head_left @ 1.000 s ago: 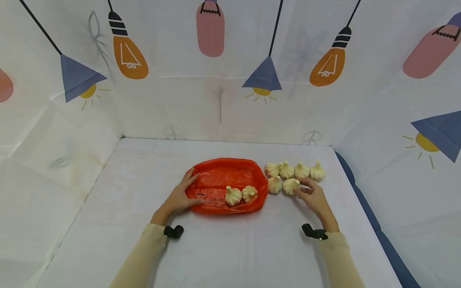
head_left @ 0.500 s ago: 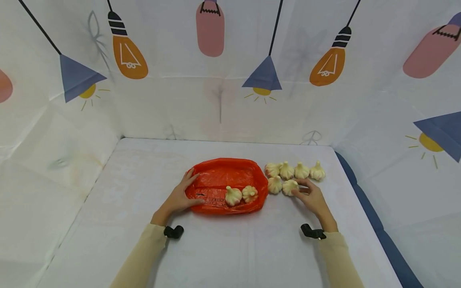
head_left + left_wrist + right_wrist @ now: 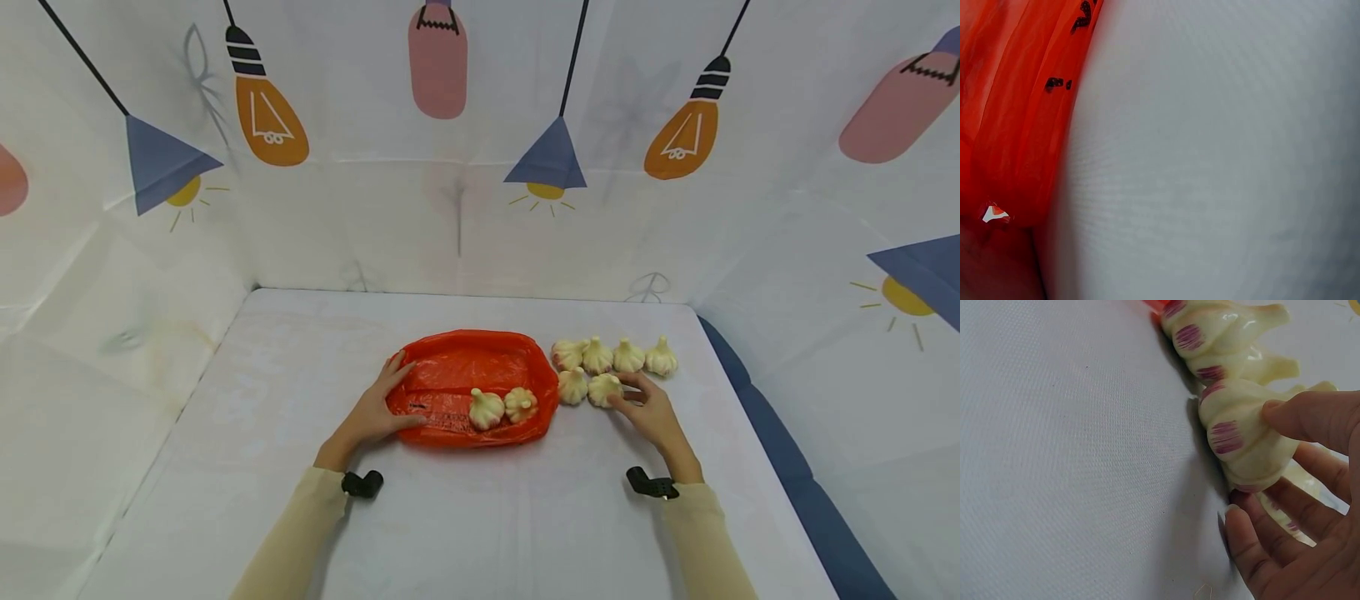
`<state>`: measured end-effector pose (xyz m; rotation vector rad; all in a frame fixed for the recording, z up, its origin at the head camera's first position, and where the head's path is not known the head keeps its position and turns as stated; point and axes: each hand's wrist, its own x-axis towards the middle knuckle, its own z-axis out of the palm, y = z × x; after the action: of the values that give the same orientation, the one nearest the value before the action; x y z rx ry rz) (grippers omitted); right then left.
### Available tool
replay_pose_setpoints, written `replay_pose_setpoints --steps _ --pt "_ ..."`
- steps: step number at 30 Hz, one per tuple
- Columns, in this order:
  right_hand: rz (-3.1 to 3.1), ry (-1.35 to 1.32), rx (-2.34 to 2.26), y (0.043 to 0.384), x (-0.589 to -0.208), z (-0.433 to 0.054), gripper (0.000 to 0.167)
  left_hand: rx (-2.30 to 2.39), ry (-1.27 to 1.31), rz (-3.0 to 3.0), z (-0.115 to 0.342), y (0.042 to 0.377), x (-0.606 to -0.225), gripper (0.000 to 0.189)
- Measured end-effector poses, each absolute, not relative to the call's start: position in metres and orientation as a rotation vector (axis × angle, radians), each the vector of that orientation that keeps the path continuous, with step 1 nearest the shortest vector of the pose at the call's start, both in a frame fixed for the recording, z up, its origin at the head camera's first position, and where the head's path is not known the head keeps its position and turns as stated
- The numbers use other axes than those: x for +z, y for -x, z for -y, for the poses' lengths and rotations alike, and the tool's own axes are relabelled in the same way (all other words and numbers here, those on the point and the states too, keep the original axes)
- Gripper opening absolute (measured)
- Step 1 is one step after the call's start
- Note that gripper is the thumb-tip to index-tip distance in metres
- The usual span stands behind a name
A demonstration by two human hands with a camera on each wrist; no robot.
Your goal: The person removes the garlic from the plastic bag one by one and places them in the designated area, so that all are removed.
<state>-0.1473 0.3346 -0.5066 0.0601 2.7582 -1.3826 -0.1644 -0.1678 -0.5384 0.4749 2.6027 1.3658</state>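
Beside illegible black print [image 3: 448,422], left fingers [image 3: 388,377] grip a red bag [image 3: 476,367] while right fingers [image 3: 1249,540] pinch garlic [image 3: 1250,437].

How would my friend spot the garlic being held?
Find the red bag on the table. Right of it are two garlic rows; check the nearer, shorter row. It's the right bulb there, the only one the right hand holds.

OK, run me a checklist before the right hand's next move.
1. Left hand on the red plastic bag: ok, at its left end.
2. Bag open on top: ok.
3. Bare space inside: ok, left of the two garlic bulbs there.
4. Right hand at a bulb: ok, thumb against the near row's right bulb.
5. Grip firm enough to lift: cannot tell.
6. That bulb clear of its left neighbour: cannot tell, they sit close.
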Motion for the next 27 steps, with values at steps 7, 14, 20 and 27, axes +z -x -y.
replay_pose_setpoints --steps 7,14,20,27 --pt "-2.748 -0.078 -1.377 0.1465 -0.5038 -0.3341 0.053 1.367 -0.486 -2.607 0.1669 0.1638 -0.5386 0.104" --pt "-2.745 -0.059 -1.370 0.1470 -0.5011 -0.3331 0.053 1.371 -0.500 -2.609 0.1672 0.1635 -0.5377 0.104" --pt "-2.736 -0.087 -1.336 0.1496 -0.5007 -0.3326 0.056 1.382 -0.529 -2.626 0.1678 0.1638 -0.5393 0.104" --pt "-2.736 -0.071 -1.354 0.1496 -0.5004 -0.3319 0.055 1.386 -0.532 -2.626 0.1682 0.1643 -0.5393 0.104"
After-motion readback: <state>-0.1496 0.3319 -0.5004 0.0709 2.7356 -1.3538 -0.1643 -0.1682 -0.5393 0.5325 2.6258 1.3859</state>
